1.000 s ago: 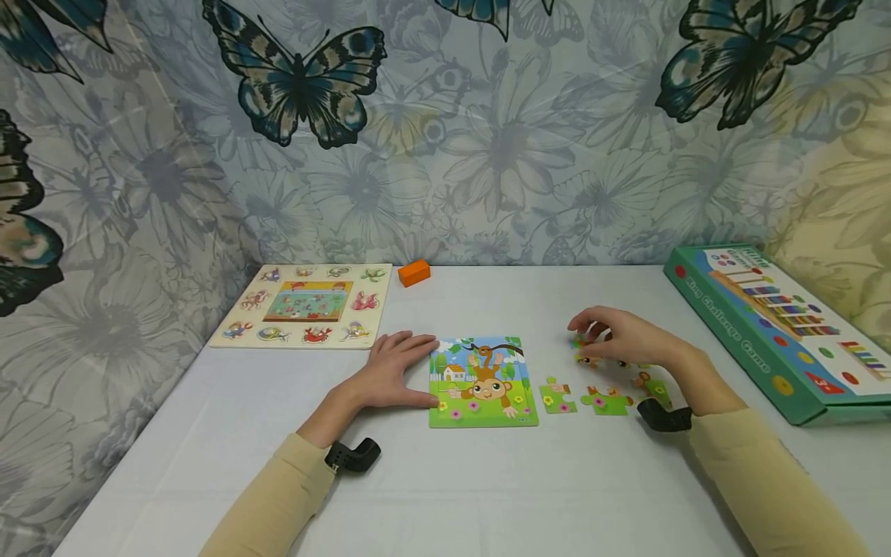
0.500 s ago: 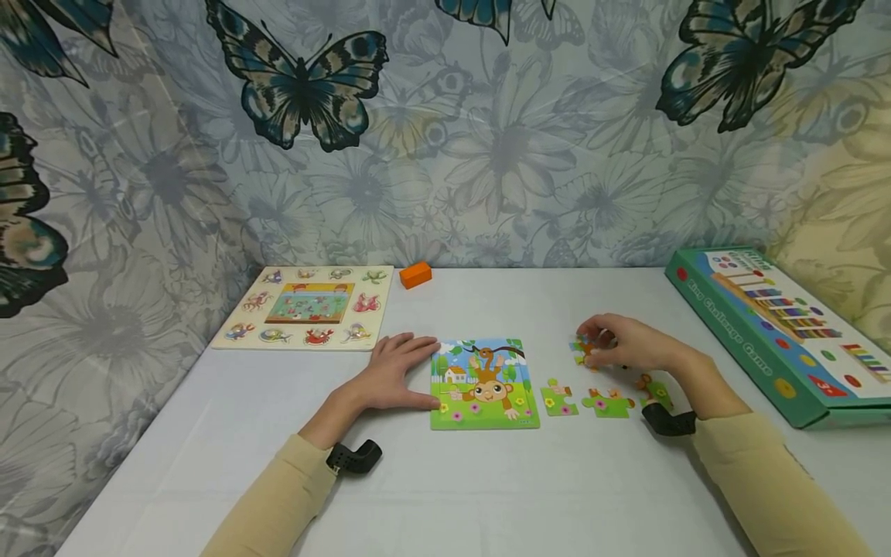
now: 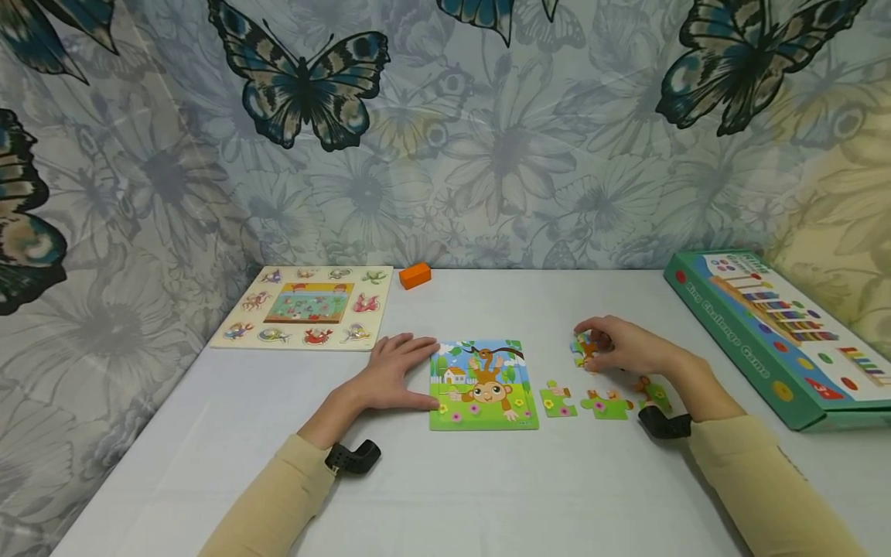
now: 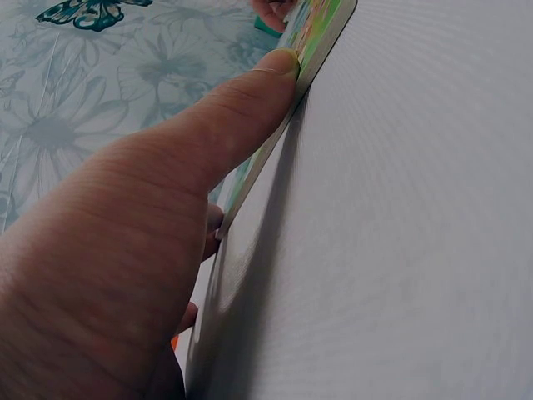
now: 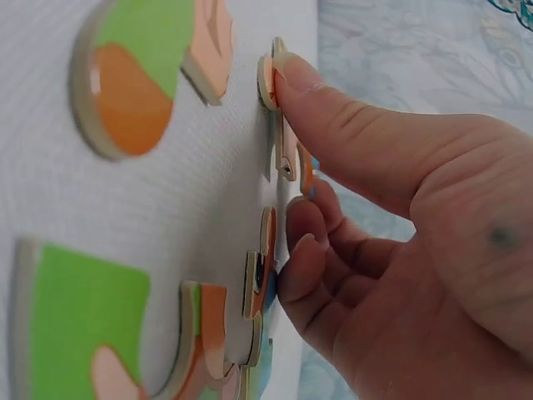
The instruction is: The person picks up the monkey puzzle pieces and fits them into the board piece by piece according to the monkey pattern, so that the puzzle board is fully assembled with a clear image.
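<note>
A square monkey picture board (image 3: 484, 385) lies flat on the white table. My left hand (image 3: 395, 375) rests at its left edge, fingers spread; in the left wrist view the thumb of that hand (image 4: 150, 208) touches the board's edge (image 4: 321, 42). To the right, my right hand (image 3: 629, 346) has its thumb and fingers curled round a blue and brown puzzle piece (image 3: 583, 350). The right wrist view shows the right hand (image 5: 391, 208) with its thumb on that piece (image 5: 286, 146). Nearby lie a green piece with flowers (image 3: 558, 399), a wider green piece (image 3: 608, 404) and another (image 3: 654, 392).
A sea-animal board (image 3: 306, 307) lies at the back left, with an orange block (image 3: 415, 276) beside it. A green game box (image 3: 780, 340) lies at the right. Patterned butterfly cloth (image 3: 501, 155) hangs behind the table (image 3: 445, 495).
My right hand's thumb and fingers have settled round the blue and brown piece, which shows more now. My left hand stays at the monkey board's edge.
</note>
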`<state>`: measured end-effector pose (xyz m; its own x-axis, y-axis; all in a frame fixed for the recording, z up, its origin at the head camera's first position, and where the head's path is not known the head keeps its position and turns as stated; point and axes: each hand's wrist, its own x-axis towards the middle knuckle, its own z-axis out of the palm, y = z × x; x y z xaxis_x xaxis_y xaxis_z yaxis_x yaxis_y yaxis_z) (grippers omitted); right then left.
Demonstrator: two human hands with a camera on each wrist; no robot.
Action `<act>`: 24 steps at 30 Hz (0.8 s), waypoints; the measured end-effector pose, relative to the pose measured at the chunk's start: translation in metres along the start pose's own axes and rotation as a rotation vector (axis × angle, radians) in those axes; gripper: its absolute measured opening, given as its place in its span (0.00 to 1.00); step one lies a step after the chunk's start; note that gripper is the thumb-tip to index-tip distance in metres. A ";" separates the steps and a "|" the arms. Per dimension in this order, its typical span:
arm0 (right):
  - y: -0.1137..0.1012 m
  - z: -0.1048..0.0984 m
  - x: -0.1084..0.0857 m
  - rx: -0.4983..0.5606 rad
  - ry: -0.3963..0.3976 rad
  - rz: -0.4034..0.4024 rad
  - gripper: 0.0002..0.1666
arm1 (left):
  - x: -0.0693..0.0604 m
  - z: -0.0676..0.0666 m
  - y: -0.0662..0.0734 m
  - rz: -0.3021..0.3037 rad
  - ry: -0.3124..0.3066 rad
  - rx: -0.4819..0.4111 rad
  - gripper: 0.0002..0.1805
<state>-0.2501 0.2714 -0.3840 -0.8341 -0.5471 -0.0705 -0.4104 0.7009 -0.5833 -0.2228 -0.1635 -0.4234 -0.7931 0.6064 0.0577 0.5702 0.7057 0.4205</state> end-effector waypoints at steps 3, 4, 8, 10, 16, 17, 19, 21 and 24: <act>-0.001 0.000 0.000 -0.005 0.014 -0.005 0.35 | -0.001 0.000 0.000 -0.001 0.002 -0.003 0.52; -0.002 0.000 0.000 -0.007 0.021 -0.009 0.34 | -0.001 0.000 0.000 -0.001 0.004 -0.004 0.52; -0.004 -0.002 -0.001 -0.018 0.050 -0.023 0.30 | -0.001 0.000 -0.001 -0.001 0.006 -0.005 0.52; -0.005 -0.003 -0.002 -0.014 0.057 -0.018 0.27 | -0.001 0.001 -0.001 -0.001 0.004 -0.005 0.52; -0.003 -0.008 -0.006 0.019 0.079 -0.004 0.18 | 0.000 0.001 -0.001 0.003 0.006 -0.003 0.52; -0.002 -0.009 -0.006 0.027 0.080 -0.009 0.17 | 0.000 0.001 -0.001 0.004 0.007 -0.002 0.52; -0.001 -0.012 -0.007 0.057 0.071 -0.021 0.16 | 0.001 0.001 -0.001 0.005 0.008 0.000 0.52; 0.000 -0.015 -0.008 0.088 0.062 -0.033 0.15 | 0.001 0.001 -0.001 0.004 0.007 0.003 0.52; 0.002 -0.017 -0.010 0.125 0.053 -0.052 0.15 | 0.001 0.001 -0.001 0.002 0.005 0.003 0.52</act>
<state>-0.2485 0.2860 -0.3703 -0.8325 -0.5540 0.0031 -0.4073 0.6083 -0.6813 -0.2238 -0.1635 -0.4247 -0.7928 0.6062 0.0628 0.5725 0.7054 0.4179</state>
